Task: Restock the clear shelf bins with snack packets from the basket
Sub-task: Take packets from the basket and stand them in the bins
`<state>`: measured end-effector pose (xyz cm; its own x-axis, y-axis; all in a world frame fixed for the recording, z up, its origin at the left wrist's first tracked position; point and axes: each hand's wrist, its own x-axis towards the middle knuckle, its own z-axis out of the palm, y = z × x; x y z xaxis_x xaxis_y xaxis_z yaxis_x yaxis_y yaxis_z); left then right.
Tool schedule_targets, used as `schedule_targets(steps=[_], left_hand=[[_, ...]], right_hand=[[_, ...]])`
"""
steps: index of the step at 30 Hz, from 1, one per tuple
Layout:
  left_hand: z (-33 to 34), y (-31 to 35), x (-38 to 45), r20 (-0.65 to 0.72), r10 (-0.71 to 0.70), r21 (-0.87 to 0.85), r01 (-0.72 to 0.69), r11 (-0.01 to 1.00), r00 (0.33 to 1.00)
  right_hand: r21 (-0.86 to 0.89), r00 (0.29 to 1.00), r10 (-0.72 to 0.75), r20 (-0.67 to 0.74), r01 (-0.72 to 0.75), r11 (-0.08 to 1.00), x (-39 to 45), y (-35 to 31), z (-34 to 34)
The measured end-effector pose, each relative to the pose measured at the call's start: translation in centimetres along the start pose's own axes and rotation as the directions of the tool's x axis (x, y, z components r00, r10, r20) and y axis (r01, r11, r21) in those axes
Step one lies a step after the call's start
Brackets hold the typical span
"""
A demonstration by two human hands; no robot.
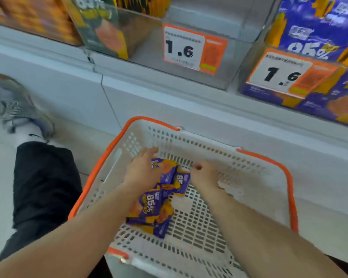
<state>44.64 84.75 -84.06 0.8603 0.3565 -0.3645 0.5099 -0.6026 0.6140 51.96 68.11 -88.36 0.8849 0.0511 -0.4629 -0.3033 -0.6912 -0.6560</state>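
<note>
Hands (143, 169) among packets (151, 205) in basket (269, 177)

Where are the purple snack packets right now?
The purple snack packets lie in the white basket, left of its middle, between the left hand and the right hand.

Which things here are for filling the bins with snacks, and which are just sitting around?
For the job:
purple snack packets
white basket holding them
left hand and right hand, both on the packets
near-empty clear bin
purple-packet bin

Just there:
orange-packet bin
green-packet bin
price tags
grey shoe
</note>
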Motion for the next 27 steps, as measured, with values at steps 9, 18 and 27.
schedule_targets(steps=[9,18,27], left_hand=[[-0.2,-4.2,1.6,0.029,-0.247,-0.191,0.248,0.950,0.968],[0.9,-4.5,1.9,0.106,-0.389,-0.346,0.401,0.848,0.915],[3.5,1.7,-0.3,0.378,-0.364,-0.751,0.511,0.418,0.852]], right_hand=[[0.316,0.869,0.360,0.339,-0.466,0.826,2.6,-0.1,9.0],[0.294,0.827,0.347,0.442,-0.499,0.815,2.6,1.7,6.9],[0.440,0.893,0.139,0.428,-0.340,0.831,-1.0,2.9,-3.2]])
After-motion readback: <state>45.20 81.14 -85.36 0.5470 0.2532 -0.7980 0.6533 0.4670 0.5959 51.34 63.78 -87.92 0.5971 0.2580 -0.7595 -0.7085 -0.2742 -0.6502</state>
